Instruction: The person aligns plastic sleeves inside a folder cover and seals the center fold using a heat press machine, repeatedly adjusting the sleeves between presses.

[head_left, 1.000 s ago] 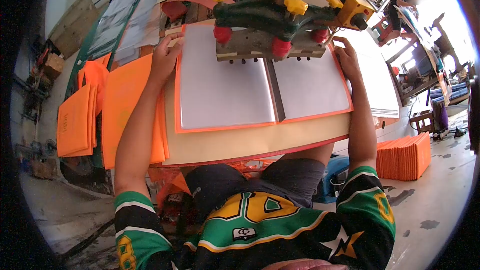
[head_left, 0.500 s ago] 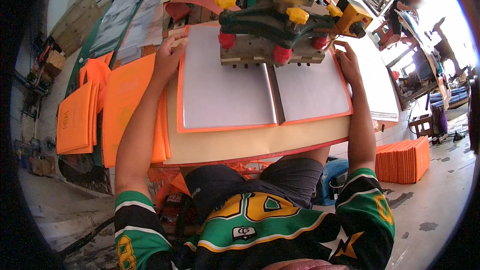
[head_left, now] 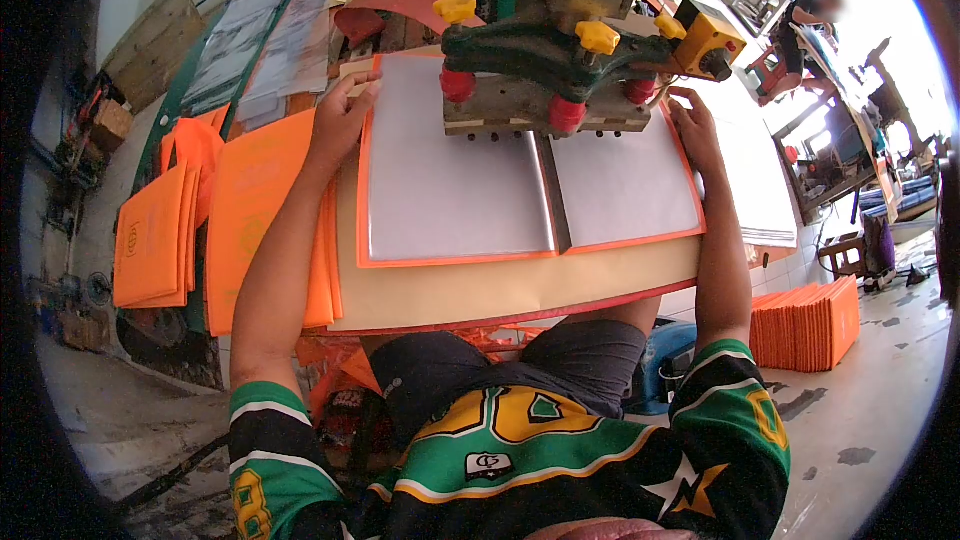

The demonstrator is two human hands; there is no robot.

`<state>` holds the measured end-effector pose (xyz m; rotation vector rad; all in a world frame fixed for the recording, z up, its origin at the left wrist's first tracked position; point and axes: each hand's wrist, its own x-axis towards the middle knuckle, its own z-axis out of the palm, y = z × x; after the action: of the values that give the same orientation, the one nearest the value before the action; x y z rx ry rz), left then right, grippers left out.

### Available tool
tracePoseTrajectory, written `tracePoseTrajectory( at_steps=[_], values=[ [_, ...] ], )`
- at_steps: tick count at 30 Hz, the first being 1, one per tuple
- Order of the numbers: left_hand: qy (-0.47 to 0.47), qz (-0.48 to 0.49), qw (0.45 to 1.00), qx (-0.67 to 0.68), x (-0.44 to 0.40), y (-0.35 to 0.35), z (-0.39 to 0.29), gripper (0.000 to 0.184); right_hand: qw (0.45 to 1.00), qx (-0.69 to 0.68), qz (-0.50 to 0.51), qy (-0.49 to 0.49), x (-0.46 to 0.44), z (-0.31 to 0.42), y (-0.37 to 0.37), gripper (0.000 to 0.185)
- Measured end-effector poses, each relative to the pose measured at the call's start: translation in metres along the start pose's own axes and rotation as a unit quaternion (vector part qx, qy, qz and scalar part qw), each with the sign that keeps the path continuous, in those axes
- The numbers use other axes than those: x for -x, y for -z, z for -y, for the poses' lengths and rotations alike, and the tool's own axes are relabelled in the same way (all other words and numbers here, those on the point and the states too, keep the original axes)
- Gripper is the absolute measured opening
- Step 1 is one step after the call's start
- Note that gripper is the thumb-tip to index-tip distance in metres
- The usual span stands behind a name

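Note:
An orange-edged folder (head_left: 460, 190) with whitish clear sheets lies open on a cream board (head_left: 450, 295). At its upper left edge is my left hand (head_left: 343, 115), fingers bent and pressed on the folder's border. My right hand (head_left: 695, 130) holds the right edge, its fingers curled. Over the folder's upper middle hangs the metal plate (head_left: 540, 105) of a green press (head_left: 540, 50) with red and yellow knobs. The plate hides part of the folder's top. A dark strip (head_left: 560, 195) runs down the folder's spine.
Orange folders (head_left: 255, 210) lie left of the board, with more orange pieces (head_left: 155, 240) beyond. Clear sheets (head_left: 245, 30) lie at the upper left. A stack of orange folders (head_left: 805, 325) stands on the floor at right. Another person (head_left: 800, 40) sits at the upper right.
The view has shifted slightly, so the press appears a little lower and further right. Both hands remain at the folder's edges.

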<state>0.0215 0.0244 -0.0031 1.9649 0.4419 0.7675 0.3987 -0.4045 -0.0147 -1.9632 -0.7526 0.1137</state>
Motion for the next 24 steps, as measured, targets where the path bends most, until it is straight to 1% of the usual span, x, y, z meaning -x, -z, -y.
tracePoseTrajectory(
  at_steps=[3,11,16,19,21,22,24],
  values=[
    [0.005,-0.005,1.000,-0.018,0.001,0.001,0.001,0.033,1.000,0.020,-0.006,0.018,0.000,0.000,0.000,0.028],
    [0.012,0.002,1.000,-0.005,0.001,0.000,0.001,0.033,1.000,0.024,-0.011,0.010,0.004,0.011,-0.002,0.028],
    [0.003,0.001,0.999,-0.034,0.001,0.001,0.001,0.033,0.999,0.047,-0.015,0.018,0.003,0.008,-0.002,0.028],
    [0.000,-0.004,1.000,-0.027,0.001,0.000,0.001,0.033,0.999,0.043,-0.020,0.015,0.003,0.008,-0.001,0.028],
    [-0.002,-0.007,1.000,-0.021,0.001,-0.001,0.002,0.033,0.999,0.052,-0.005,-0.009,0.002,0.007,0.002,0.036],
    [-0.004,-0.010,1.000,-0.015,0.001,-0.001,0.003,0.033,0.999,0.052,-0.005,-0.010,0.002,0.006,0.001,0.036],
    [-0.002,-0.004,1.000,-0.012,0.001,0.000,0.004,0.033,0.999,0.026,-0.020,0.024,0.002,0.006,-0.003,0.028]
  ],
)
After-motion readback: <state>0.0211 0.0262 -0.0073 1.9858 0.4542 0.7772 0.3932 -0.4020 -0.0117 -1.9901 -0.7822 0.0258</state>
